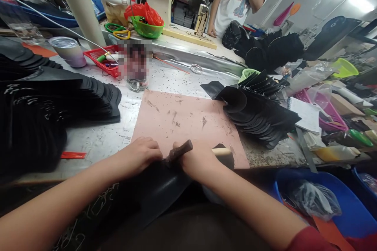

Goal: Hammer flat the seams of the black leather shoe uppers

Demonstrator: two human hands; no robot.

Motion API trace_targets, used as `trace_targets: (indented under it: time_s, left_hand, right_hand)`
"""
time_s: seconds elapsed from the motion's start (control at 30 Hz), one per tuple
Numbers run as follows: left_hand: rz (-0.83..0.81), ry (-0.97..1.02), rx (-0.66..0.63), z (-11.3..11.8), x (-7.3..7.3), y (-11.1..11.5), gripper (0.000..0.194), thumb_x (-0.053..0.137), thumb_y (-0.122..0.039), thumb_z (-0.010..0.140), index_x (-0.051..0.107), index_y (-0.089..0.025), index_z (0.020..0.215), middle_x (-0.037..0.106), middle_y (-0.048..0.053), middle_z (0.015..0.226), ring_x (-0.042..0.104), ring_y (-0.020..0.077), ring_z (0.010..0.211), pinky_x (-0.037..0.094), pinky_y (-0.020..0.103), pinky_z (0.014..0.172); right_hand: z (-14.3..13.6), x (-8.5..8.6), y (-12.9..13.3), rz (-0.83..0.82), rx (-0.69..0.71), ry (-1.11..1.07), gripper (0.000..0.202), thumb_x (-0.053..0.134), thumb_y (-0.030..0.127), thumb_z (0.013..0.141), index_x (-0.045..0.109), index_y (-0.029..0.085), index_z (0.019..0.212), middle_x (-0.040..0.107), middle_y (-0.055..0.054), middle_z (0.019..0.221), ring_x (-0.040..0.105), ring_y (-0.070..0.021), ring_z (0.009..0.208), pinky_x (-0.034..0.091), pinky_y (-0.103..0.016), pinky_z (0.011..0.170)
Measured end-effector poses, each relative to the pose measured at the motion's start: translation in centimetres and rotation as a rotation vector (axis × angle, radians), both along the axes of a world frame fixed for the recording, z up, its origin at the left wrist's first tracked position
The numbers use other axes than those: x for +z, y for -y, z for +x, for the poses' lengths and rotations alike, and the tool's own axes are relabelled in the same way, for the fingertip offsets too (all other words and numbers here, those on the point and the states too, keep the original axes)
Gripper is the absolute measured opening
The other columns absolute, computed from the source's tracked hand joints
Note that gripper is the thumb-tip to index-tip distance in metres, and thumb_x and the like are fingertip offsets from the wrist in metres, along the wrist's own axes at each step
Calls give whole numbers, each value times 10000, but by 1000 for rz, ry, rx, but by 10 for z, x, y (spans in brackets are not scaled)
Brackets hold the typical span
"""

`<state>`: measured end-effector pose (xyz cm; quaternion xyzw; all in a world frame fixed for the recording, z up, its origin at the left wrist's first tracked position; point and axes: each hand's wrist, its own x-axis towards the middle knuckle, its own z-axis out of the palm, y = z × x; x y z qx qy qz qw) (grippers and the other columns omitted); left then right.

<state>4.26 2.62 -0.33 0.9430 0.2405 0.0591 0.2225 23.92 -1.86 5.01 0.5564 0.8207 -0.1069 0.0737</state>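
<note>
My right hand (198, 160) is closed round a hammer (180, 152); its dark head sticks out by the thumb side and the pale wooden handle shows beyond the knuckles. My left hand (146, 151), fingers curled and closed, holds the edge of a black leather piece (167, 188) at the table's front. The piece hangs down towards my lap, and its upper edge is partly hidden by both hands. Beneath the hands lies a worn pinkish board (176, 115). A small dark piece (226, 160) rests on the board beside the hammer handle.
Black cut pieces are stacked at left (100, 98) and at right (259, 113). Behind stand a red basket (101, 60), a partly blurred jar (138, 84) and a lidded cup (67, 51). A blue bin (350, 204) sits below right. Another person (235, 4) is across the table.
</note>
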Motion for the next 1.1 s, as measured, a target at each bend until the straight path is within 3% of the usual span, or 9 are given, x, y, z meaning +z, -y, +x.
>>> trace_targets:
  time_s: [0.23,0.37,0.5,0.73,0.97,1.1]
  left_hand:
    - [-7,-1,-4,-9,3,-2,269,378,-86,831,622,-201,825,583,33,804,485,161,781,386,295,733]
    - [52,-7,-13,-16,4,-3,349,383,-22,786,626,-242,908,580,26,827,482,165,800,383,293,733]
    - [37,34,-1,-23,4,-4,270,400,-60,806,627,-206,825,594,24,792,501,153,775,395,279,728]
    - [87,78,25,-35,1,-2,273,406,-56,817,628,-214,842,610,15,801,520,148,780,396,281,730]
    - [341,56,-61,-48,-2,4,284,353,-102,880,617,-204,905,637,42,828,537,165,837,412,301,764]
    - [504,29,-73,-61,-3,16,335,342,-72,861,588,-211,1041,651,47,982,549,171,907,418,304,785]
  right_hand:
    - [-13,4,-4,-2,-23,4,211,441,159,763,600,215,890,657,-17,737,582,-156,619,262,-251,478]
    - [-20,4,-6,-36,7,12,192,448,127,744,612,210,801,656,-7,714,578,-145,625,255,-252,482]
    - [-27,1,-8,9,21,-1,201,444,156,754,598,218,867,651,-5,715,572,-146,602,233,-252,462]
    - [-38,1,-12,-3,26,13,189,432,162,770,585,219,865,641,-5,687,574,-139,616,250,-246,483]
    - [-50,2,-16,14,78,51,181,432,154,776,582,209,861,633,-10,677,571,-140,595,241,-247,471]
    - [-54,5,-18,-38,138,52,191,441,121,767,604,208,815,645,-6,696,576,-143,610,269,-247,484]
